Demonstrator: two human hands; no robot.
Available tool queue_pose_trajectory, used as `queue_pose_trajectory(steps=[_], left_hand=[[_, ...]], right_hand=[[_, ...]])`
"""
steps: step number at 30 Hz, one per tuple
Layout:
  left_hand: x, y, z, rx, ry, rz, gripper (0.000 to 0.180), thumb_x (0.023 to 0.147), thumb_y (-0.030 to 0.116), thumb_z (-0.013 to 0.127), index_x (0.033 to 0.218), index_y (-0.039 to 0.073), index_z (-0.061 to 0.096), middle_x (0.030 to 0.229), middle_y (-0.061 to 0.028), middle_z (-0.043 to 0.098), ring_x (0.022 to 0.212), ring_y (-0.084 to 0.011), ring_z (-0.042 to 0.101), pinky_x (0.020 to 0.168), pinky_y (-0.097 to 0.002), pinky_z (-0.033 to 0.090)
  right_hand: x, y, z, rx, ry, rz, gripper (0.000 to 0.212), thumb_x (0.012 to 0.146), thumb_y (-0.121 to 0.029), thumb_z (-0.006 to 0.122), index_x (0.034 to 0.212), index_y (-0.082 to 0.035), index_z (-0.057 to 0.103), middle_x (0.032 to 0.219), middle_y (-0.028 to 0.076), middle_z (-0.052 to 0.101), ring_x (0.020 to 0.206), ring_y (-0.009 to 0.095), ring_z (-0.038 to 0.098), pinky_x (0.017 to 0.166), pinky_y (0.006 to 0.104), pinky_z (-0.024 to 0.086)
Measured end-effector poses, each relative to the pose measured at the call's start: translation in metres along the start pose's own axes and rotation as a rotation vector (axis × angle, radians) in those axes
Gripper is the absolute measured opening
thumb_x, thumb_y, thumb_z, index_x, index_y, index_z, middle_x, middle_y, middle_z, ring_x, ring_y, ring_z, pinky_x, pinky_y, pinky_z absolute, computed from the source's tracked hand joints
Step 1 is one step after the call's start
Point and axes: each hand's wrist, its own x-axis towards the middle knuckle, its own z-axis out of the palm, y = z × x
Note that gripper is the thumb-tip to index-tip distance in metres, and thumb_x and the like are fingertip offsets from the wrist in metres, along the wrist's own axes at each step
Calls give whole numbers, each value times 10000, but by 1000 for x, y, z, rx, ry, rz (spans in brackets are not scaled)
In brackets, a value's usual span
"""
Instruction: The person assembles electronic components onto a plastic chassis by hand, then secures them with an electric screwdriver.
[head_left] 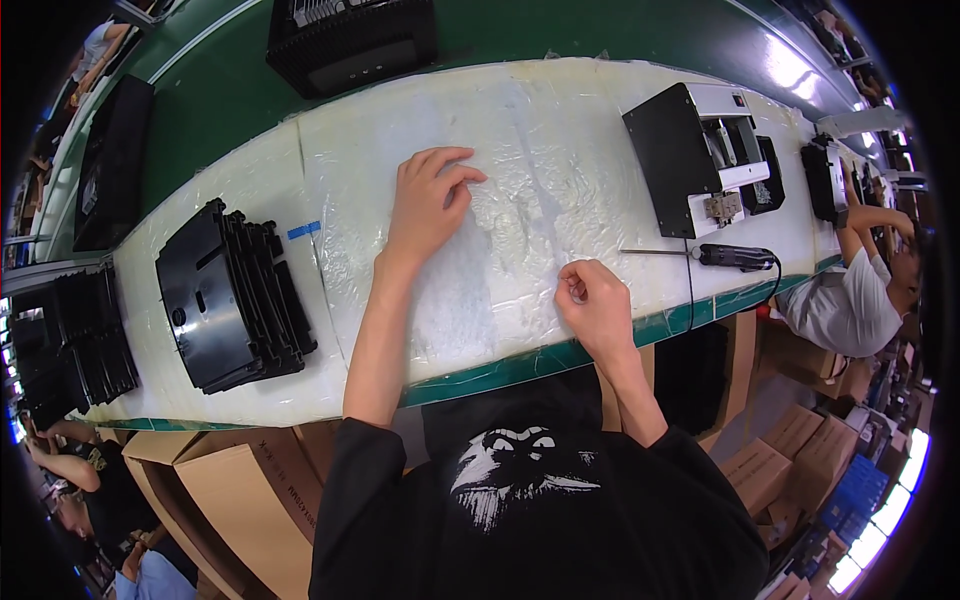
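Note:
My left hand [430,205] hovers over or rests on the plastic-covered worktable [470,270], its fingers loosely bent and apart, with nothing in it. Lower and to the right, near the table's front edge, my right hand [597,308] is closed in a pinch. Whatever its fingertips may hold is too small or hidden to name. Just right of that hand lies a black electric screwdriver [735,257], its long thin bit pointing left and its cable hanging over the front edge. Behind it stands a black and silver box-shaped machine [700,155].
Stacked black plastic panels [235,300] stand at the left, near a blue tape strip [304,229]. More black parts [75,335] sit farther left. A black housing [350,45] rests on the green surface beyond. Cardboard boxes [240,500] are below the table; people work on both sides.

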Motion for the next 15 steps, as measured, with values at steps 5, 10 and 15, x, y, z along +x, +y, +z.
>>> queue_pose_trajectory(steps=[5, 10, 15], left_hand=[[0, 0, -1, 5, -3, 2, 194, 811, 25, 622, 917, 136, 739, 1202, -12, 665, 1186, -262, 556, 1038, -405, 383], [0, 1, -2, 5, -25, -2, 217, 827, 21, 619, 953, 138, 751, 1242, -21, 661, 1210, -268, 546, 1058, -394, 379], [0, 1, -2, 4, -29, -4, 219, 826, 19, 615, 952, 135, 751, 1243, -20, 661, 1210, -268, 545, 1061, -395, 378]], right_hand=[[-1, 2, 2, -16, -4, -7, 91, 791, 9, 691, 871, -6, 650, 818, 137, 659, 705, 288, 652, 650, 377, 529], [0, 4, 3, -9, 9, -13, 92, 791, 6, 689, 875, -8, 653, 813, 139, 659, 700, 287, 653, 645, 380, 527], [1, 3, 2, -9, -3, -6, 94, 791, 7, 688, 877, -6, 653, 815, 140, 661, 692, 283, 653, 640, 377, 528]])
